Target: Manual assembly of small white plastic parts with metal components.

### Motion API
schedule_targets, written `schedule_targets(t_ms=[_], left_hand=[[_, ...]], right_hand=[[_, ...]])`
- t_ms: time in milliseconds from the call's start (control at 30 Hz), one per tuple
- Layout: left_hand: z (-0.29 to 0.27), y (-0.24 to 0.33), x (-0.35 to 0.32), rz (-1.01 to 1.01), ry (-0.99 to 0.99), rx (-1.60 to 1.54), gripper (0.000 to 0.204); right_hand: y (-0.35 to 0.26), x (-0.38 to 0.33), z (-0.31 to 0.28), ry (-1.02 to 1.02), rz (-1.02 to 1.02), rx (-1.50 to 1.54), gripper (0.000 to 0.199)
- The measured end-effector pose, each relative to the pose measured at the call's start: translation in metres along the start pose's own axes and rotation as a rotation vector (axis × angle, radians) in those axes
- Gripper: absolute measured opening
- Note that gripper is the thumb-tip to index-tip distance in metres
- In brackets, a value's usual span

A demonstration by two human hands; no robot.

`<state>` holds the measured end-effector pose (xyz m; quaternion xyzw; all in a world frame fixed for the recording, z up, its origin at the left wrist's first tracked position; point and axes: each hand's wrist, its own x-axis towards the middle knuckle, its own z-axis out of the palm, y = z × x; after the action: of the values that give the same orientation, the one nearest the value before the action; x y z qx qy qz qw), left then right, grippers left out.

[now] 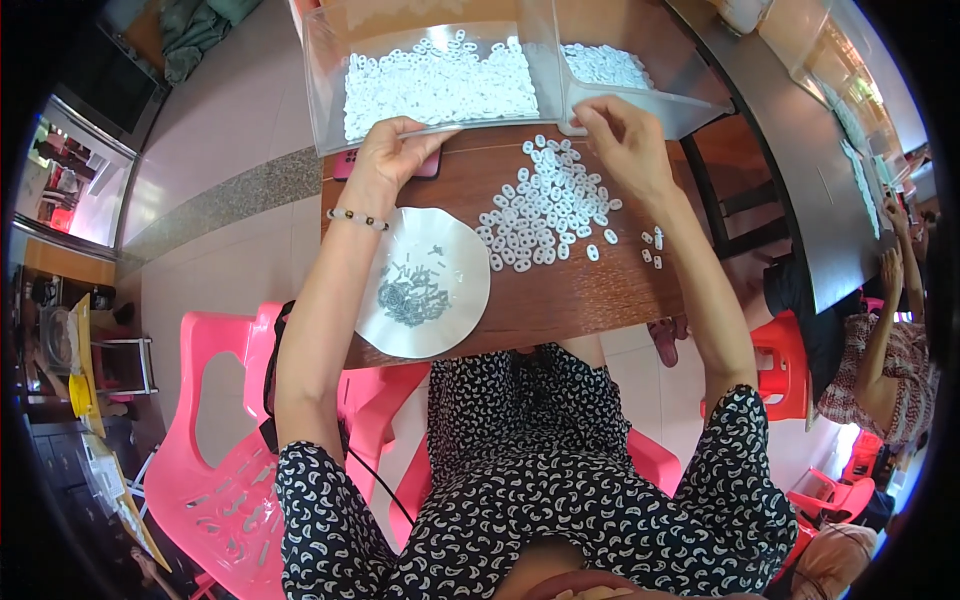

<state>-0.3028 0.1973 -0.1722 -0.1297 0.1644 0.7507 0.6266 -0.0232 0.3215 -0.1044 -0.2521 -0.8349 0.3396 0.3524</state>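
we take the heap of small white plastic pieces [548, 205] on the brown wooden table [560, 295] as our landmark. just beyond the heap, our right hand [625, 140] rests at the near edge of a smaller clear tray [690, 100], its fingertips pinched narrowly together at that rim; whether a piece sits between them we cannot tell. to the left of the heap and a little beyond it, our left hand [390, 155] has its fingers curled close over the front lip of a large clear plastic bin [330, 90] filled with more white pieces, and a beaded bracelet [357, 218] circles that wrist. under the left hand, a pink phone [345, 165] peeks out on the table edge. nearer us than the heap and to its left lies a white round dish [460, 300] holding a small cluster of grey metal parts [412, 295]. just right of the heap, a few stray white pieces [653, 245] lie apart. left of the heap and nearer us, off the table, stands a pink plastic chair [215, 440]. far right of the heap, another person [880, 350] sits at a neighbouring dark table [790, 150].
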Motion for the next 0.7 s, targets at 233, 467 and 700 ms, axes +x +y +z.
schedule_targets(t_ms=[233, 467, 700], left_hand=[[-0.003, -0.010, -0.002, 0.056, 0.052, 0.049, 0.043], [-0.025, -0.011, 0.005, -0.005, -0.002, -0.006, 0.042], [-0.018, -0.015, -0.008, 0.076, 0.053, 0.030, 0.041]], right_hand=[[0.002, 0.104, 0.061, -0.272, -0.187, -0.248, 0.018], [0.039, 0.162, 0.125, -0.190, -0.147, -0.390, 0.017], [0.034, 0.159, 0.157, -0.274, -0.322, -0.356, 0.022]])
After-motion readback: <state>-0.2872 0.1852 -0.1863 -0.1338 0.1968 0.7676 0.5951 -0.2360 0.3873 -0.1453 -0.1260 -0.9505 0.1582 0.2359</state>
